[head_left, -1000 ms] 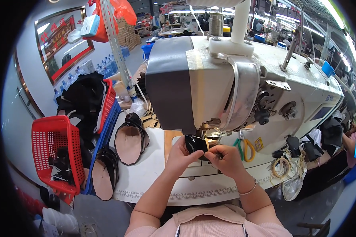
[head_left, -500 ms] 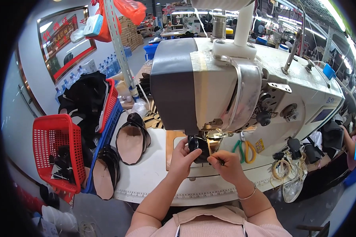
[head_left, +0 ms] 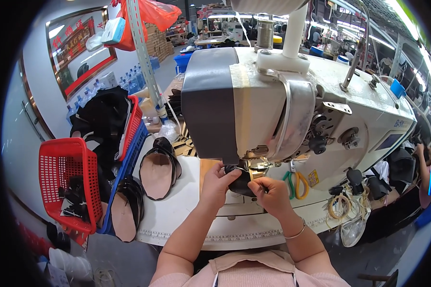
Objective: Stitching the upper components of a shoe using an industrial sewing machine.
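A glossy black shoe upper lies beneath the head of a large white sewing machine, beside the lit needle area. My left hand grips its left side, thumb on top and fingers partly hidden under the machine head. My right hand is closed in a pinch at the upper's right edge. Something small and dark shows among its fingers, too little of it to name. Scissors with green and yellow handles lie on the machine bed, just right of my right hand.
Stacked black shoe uppers with pale linings stand on the white table at left, with another stack nearer. Beyond them are a red basket and a blue crate. Tape rolls hang at right.
My left hand has shifted slightly left and up, and the upper has turned so more of its dark surface shows. My right hand has moved a little left and up, against its edge.
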A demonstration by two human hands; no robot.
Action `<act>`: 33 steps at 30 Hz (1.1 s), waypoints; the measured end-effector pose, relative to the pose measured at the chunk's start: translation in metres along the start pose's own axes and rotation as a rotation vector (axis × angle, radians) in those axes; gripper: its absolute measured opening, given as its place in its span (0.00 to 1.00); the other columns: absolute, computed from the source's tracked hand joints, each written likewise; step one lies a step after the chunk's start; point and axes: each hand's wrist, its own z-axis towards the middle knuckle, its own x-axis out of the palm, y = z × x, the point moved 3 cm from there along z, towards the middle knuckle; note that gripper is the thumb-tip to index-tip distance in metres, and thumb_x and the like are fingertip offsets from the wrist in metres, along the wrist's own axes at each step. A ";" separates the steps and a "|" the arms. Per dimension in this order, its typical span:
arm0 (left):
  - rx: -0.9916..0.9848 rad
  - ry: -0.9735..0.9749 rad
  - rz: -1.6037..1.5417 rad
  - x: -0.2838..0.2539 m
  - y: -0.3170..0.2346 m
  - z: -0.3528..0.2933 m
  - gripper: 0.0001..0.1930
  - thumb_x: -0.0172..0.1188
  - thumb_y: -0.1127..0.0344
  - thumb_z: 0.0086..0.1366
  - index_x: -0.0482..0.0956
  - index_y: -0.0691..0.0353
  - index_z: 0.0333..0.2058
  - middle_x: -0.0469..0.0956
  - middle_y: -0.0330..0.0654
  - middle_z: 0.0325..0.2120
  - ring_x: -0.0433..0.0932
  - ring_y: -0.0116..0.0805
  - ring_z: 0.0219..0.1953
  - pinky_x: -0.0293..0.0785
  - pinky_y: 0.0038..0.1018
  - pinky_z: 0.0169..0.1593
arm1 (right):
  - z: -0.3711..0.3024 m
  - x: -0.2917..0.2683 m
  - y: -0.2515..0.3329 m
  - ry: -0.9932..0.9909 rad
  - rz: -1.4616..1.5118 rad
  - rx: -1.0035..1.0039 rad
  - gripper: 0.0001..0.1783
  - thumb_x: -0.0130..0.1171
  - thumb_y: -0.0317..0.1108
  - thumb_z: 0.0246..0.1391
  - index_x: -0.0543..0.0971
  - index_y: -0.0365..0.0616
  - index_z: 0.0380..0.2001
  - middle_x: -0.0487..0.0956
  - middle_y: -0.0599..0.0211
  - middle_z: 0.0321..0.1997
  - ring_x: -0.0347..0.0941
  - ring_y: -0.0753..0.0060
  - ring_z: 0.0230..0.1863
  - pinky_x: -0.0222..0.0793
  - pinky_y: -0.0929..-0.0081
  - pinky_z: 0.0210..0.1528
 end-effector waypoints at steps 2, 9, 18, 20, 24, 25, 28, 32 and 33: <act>0.044 0.002 -0.072 -0.001 0.003 0.005 0.19 0.63 0.73 0.55 0.67 0.67 0.44 0.77 0.41 0.34 0.77 0.26 0.35 0.73 0.17 0.37 | -0.003 -0.003 0.000 -0.001 -0.025 -0.009 0.09 0.60 0.32 0.52 0.79 0.36 0.28 0.72 0.74 0.16 0.62 0.88 0.21 0.59 0.83 0.22; 0.004 0.017 -0.163 -0.006 0.013 0.011 0.18 0.62 0.73 0.56 0.68 0.66 0.44 0.77 0.40 0.35 0.77 0.25 0.34 0.73 0.17 0.35 | -0.007 -0.003 -0.012 0.072 0.080 0.066 0.07 0.59 0.30 0.52 0.80 0.38 0.33 0.73 0.78 0.18 0.62 0.90 0.21 0.57 0.88 0.22; 0.017 -0.077 -0.450 0.018 0.060 -0.044 0.12 0.56 0.72 0.62 0.69 0.62 0.43 0.75 0.37 0.35 0.75 0.24 0.38 0.72 0.21 0.41 | -0.025 -0.010 -0.018 0.156 0.259 0.131 0.10 0.56 0.31 0.53 0.78 0.39 0.39 0.74 0.77 0.24 0.63 0.88 0.22 0.59 0.88 0.24; -0.004 0.004 -0.419 0.012 0.060 -0.042 0.11 0.55 0.73 0.62 0.69 0.62 0.44 0.76 0.37 0.36 0.76 0.24 0.38 0.72 0.21 0.41 | -0.033 -0.021 -0.019 0.098 0.216 0.101 0.12 0.54 0.30 0.54 0.77 0.39 0.42 0.74 0.75 0.26 0.64 0.86 0.23 0.60 0.87 0.25; 0.010 0.077 -0.342 0.011 0.053 -0.043 0.12 0.55 0.72 0.62 0.70 0.63 0.44 0.76 0.38 0.37 0.76 0.24 0.37 0.72 0.19 0.40 | -0.038 -0.039 0.004 -0.149 -0.370 -0.333 0.23 0.56 0.29 0.50 0.70 0.41 0.52 0.73 0.60 0.37 0.72 0.66 0.31 0.67 0.76 0.29; 0.042 0.065 -0.297 0.009 0.052 -0.045 0.12 0.56 0.72 0.62 0.70 0.62 0.44 0.76 0.37 0.36 0.76 0.23 0.36 0.72 0.18 0.39 | -0.037 -0.036 0.006 -0.131 -0.451 -0.402 0.21 0.57 0.27 0.49 0.72 0.41 0.49 0.73 0.61 0.35 0.71 0.65 0.29 0.67 0.75 0.28; 0.036 0.058 -0.266 0.008 0.051 -0.044 0.12 0.55 0.73 0.61 0.70 0.63 0.44 0.76 0.38 0.36 0.76 0.23 0.36 0.72 0.18 0.39 | -0.033 -0.030 0.002 -0.151 -0.539 -0.579 0.18 0.59 0.27 0.47 0.74 0.41 0.44 0.73 0.62 0.34 0.71 0.64 0.27 0.67 0.73 0.28; 0.023 0.036 -0.206 0.007 0.050 -0.044 0.12 0.55 0.74 0.61 0.69 0.64 0.43 0.76 0.39 0.36 0.76 0.23 0.37 0.71 0.16 0.38 | -0.028 -0.022 0.009 -0.214 -0.619 -0.722 0.17 0.63 0.31 0.45 0.76 0.45 0.41 0.74 0.69 0.35 0.72 0.68 0.29 0.67 0.74 0.28; 0.025 0.038 -0.204 0.008 0.049 -0.044 0.12 0.55 0.74 0.61 0.69 0.64 0.43 0.76 0.39 0.36 0.76 0.23 0.37 0.71 0.16 0.38 | -0.025 -0.020 0.013 -0.216 -0.617 -0.724 0.17 0.63 0.31 0.45 0.76 0.45 0.41 0.74 0.69 0.35 0.72 0.68 0.29 0.67 0.74 0.28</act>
